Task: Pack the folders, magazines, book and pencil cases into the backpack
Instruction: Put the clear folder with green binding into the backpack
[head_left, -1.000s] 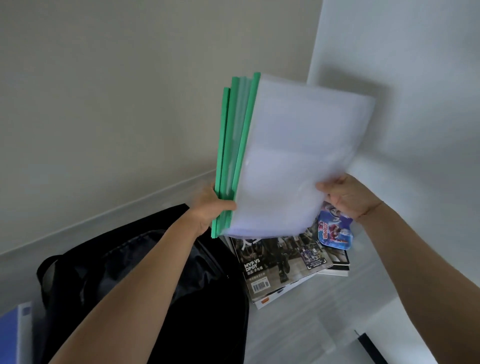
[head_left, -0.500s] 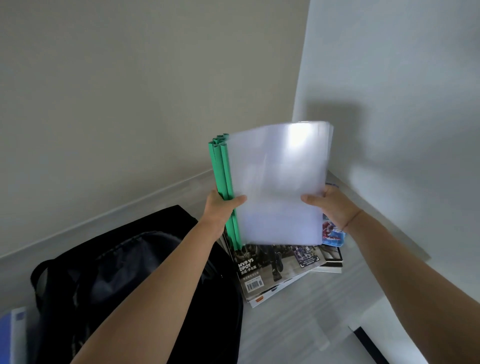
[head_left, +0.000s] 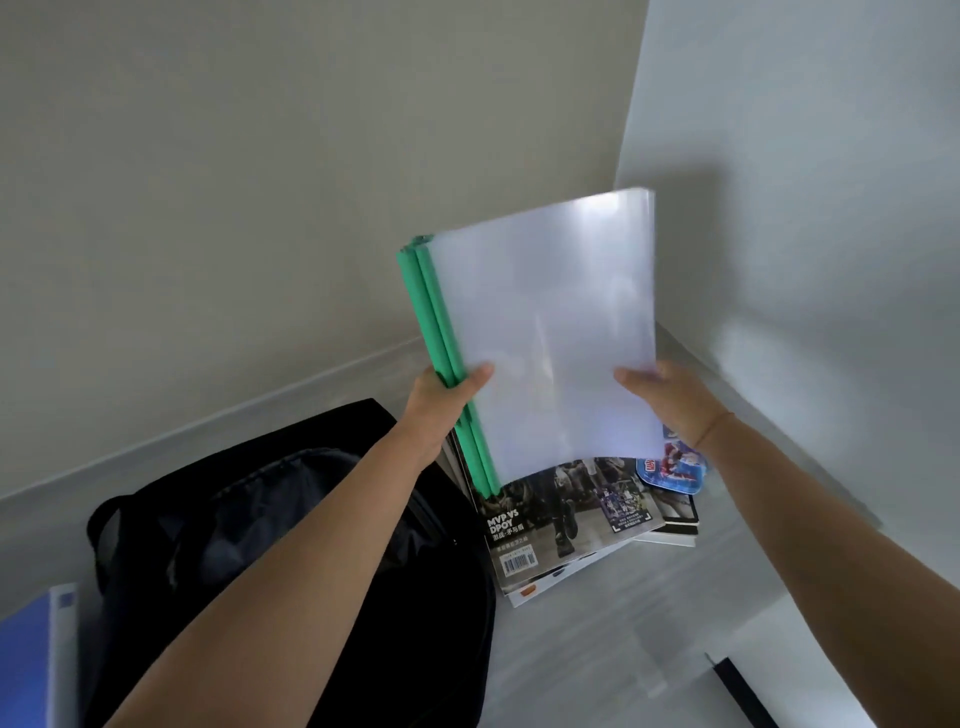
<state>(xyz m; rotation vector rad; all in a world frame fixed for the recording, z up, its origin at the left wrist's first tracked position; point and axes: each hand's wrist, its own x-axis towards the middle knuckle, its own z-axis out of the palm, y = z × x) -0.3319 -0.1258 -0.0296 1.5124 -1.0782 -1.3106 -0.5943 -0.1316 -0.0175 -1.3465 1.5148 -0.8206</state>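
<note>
I hold a stack of clear folders (head_left: 550, 332) with green spines upright above the table. My left hand (head_left: 441, 400) grips the green spine side, and my right hand (head_left: 670, 400) grips the opposite edge. Below the folders lies a pile of magazines (head_left: 566, 525), with a blue printed pencil case (head_left: 675, 467) on the pile's right part. A black backpack (head_left: 270, 545) lies open on the table to the left of the pile, under my left forearm.
A blue book or binder (head_left: 31, 660) shows at the lower left edge. Walls meet in a corner behind the pile. A dark strip (head_left: 737, 691) lies by the table's right front edge.
The folder stack has turned from tilted to upright and squared up, with its spines gathered together. Both hands have come lower and closer to the magazine pile.
</note>
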